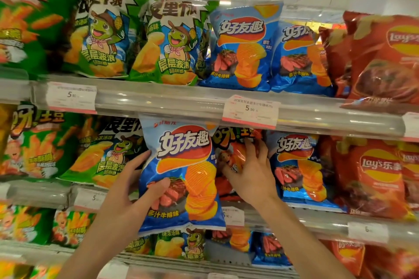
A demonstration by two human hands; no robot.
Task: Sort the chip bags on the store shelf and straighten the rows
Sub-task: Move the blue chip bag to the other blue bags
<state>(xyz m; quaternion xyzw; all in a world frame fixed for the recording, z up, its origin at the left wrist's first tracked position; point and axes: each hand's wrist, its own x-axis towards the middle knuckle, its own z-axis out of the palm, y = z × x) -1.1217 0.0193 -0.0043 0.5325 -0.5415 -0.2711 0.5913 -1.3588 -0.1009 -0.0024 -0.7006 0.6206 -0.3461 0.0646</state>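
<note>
My left hand (140,190) grips a blue steak-flavour chip bag (188,165) by its left edge and holds it out in front of the middle shelf. Behind it, my right hand (249,170) reaches into the shelf with fingers spread on an orange-red chip bag (233,142) that stands between the blue rows; whether it grips the bag or only presses on it is unclear. Another blue steak bag (299,165) stands just right of that hand.
The top shelf holds green bags (102,29), blue bags (244,47) and red Lay's bags (385,56). Green bags (99,156) fill the middle shelf's left, red Lay's bags (374,176) its right. Clear shelf rails with price tags (250,111) run across. Lower shelves hold more bags.
</note>
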